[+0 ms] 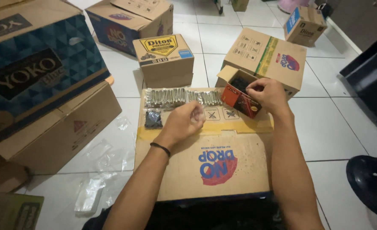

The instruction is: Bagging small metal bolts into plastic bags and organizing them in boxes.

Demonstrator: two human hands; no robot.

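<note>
A flattened cardboard sheet [222, 170] lies on the tiled floor in front of me. Along its far edge runs a row of small clear packets with metal parts [182, 97]. A clear bag of dark parts [153, 119] lies below the row's left end. My left hand [184, 121] rests over the sheet with fingers curled on a small clear plastic packet. My right hand [268, 94] reaches into a small open red and black box [237, 99] that holds dark parts.
Cardboard boxes ring the area: a large blue one [35, 64] stacked on a brown one [56, 132] at left, a small one [165, 59] behind the sheet, another [267, 57] behind the right hand. Empty plastic bags [99, 170] lie on the floor at left. A black round object [371, 181] sits at right.
</note>
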